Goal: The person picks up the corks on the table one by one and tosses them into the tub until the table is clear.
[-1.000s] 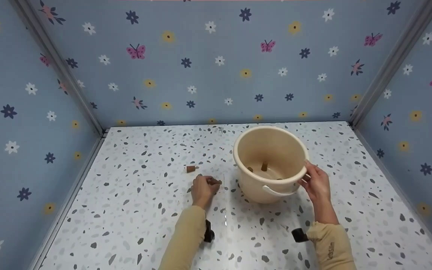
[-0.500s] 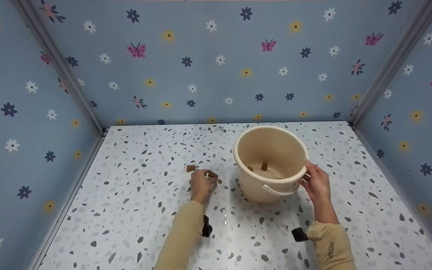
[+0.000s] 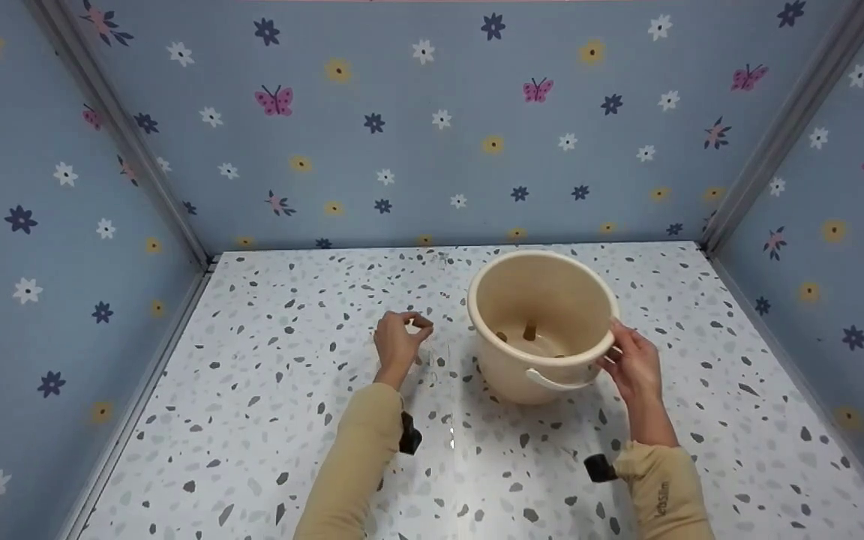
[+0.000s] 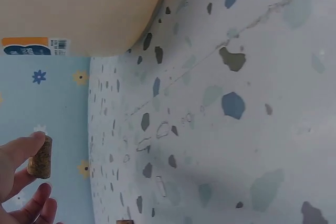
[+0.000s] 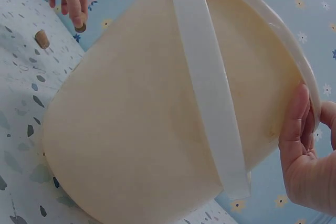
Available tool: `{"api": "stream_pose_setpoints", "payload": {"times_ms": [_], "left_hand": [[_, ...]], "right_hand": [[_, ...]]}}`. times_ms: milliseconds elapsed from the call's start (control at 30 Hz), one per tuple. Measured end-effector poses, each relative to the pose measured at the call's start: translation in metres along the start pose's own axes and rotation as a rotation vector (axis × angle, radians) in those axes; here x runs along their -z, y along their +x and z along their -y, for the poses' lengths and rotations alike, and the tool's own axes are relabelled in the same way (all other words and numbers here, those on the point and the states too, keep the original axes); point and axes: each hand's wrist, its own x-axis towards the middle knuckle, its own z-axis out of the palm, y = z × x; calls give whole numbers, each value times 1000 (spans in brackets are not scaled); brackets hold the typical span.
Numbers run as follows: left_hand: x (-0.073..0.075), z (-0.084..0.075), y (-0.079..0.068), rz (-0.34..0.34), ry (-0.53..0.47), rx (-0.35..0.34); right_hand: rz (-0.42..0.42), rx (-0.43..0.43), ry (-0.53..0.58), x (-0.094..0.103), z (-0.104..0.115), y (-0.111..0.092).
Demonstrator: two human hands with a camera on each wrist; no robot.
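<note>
My left hand [image 3: 398, 341] pinches a cork [image 4: 40, 158] between thumb and fingertips, raised a little off the table to the left of the bucket. The head view does not show this cork clearly. Another cork [image 5: 42, 39] lies on the table close by; in the head view the hand covers it. With fingers and thumb, my right hand [image 3: 636, 364] grips the rim of a cream plastic bucket [image 3: 503, 371] on its right side. Inside the bucket, one cork [image 3: 529, 331] stands on end, and parts of others show near it.
The bucket's white handle [image 5: 202, 77] hangs down its near side. Speckled white tabletop [image 3: 274, 420] spreads under everything. Blue flowered panels [image 3: 432, 127] wall in the back and both sides.
My left hand has moved away from me and slightly left, rising from the table with the cork. It now covers the loose cork there. The right hand and the bucket have stayed put.
</note>
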Motion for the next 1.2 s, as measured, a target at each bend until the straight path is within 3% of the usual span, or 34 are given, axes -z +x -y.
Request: {"api": "stream_pose_setpoints", "payload": {"times_ms": [100, 233, 533, 733, 1000, 1200], "left_hand": [[7, -8, 6, -25, -35, -29], [17, -20, 13, -49, -69, -86], [35, -50, 18, -63, -132, -203], [39, -72, 12, -55, -118, -274], [36, -104, -1, 19, -105, -280], [27, -117, -9, 77, -64, -285]], "right_hand": [[-8, -22, 12, -27, 28, -39], [-10, -58, 27, -37, 41, -55], [-30, -58, 54, -31, 32, -43], [-28, -27, 51, -31, 31, -44], [-32, -32, 56, -31, 31, -44], [-33, -38, 69, -31, 30, -43]]}}
